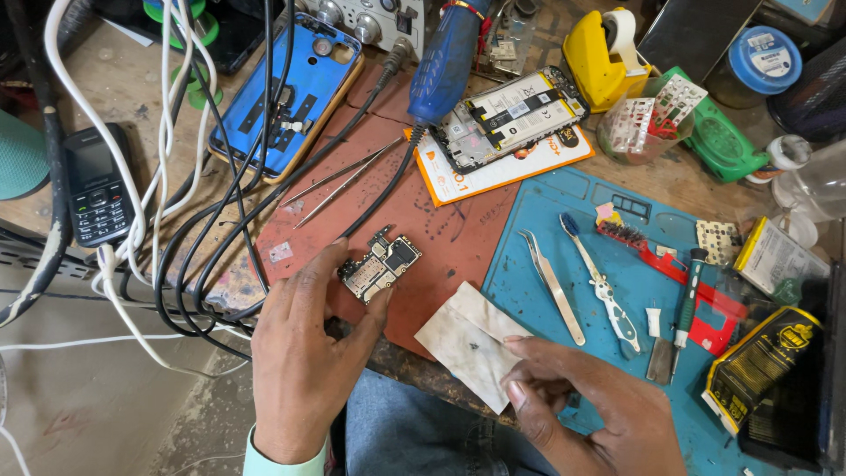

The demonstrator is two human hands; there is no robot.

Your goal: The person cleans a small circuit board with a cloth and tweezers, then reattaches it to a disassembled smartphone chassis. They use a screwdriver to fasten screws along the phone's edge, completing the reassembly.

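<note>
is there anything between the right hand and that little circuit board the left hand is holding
Nothing solid. The left hand pinches the circuit board over the red mat. The right hand rests on a dirty white cloth, and only that cloth and bare mat lie between it and the board.

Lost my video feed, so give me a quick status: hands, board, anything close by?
Left hand pinching small phone circuit board on red mat. Right hand touching stained white cloth. Curved steel tweezers lie alongside.

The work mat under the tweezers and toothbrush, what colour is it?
Blue: the work mat shows best in the head view, beside a reddish-brown mat.
</note>
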